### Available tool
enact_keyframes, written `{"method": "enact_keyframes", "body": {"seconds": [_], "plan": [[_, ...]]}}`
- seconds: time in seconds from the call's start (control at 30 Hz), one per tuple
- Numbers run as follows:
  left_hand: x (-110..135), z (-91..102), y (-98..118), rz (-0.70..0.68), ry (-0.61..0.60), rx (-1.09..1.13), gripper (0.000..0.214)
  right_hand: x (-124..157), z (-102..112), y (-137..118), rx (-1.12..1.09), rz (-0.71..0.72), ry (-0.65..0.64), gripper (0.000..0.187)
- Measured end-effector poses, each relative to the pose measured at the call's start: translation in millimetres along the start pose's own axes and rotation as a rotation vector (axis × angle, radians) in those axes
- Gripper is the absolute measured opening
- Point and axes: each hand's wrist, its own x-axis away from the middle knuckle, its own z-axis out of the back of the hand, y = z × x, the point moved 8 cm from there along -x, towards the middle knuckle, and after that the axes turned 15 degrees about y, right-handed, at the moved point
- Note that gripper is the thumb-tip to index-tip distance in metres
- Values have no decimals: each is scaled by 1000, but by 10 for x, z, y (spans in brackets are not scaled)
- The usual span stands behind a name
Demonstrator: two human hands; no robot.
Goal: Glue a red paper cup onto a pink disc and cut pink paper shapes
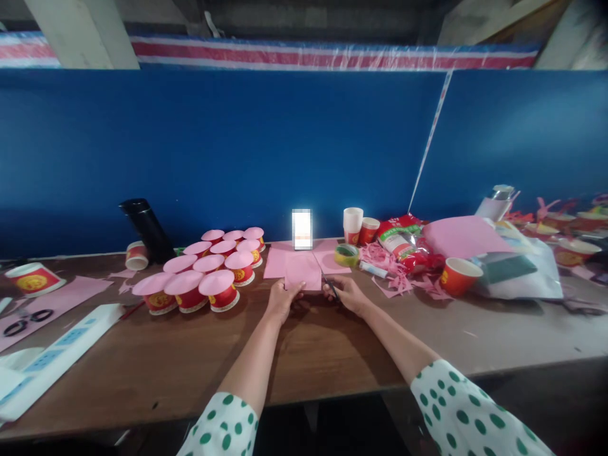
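Note:
My left hand (pixel 282 300) pinches the lower left edge of a folded pink paper sheet (pixel 303 271) and holds it just above the brown table (pixel 199 361). My right hand (pixel 346 294) is closed on a pair of scissors (pixel 329 284), whose blades touch the paper's right edge. More pink sheets (pixel 327 256) lie flat behind the held one. Left of my hands stand several upside-down red paper cups (pixel 218 292) topped with pink paper discs.
A roll of tape (pixel 346 254), a glue stick (pixel 373 270), pink scraps (pixel 394 278), a red bag (pixel 408 244) and an upright red cup (pixel 458 276) lie to the right. A black flask (pixel 147 229), a power strip (pixel 61 345) and black scissors (pixel 27 320) are at the left.

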Motion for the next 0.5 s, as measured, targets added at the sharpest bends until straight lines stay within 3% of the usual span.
{"method": "enact_keyframes", "body": {"seconds": [0.5], "plan": [[-5, -9, 5, -2, -12, -1, 35, 4, 25, 21, 33, -23, 4, 41]]}}
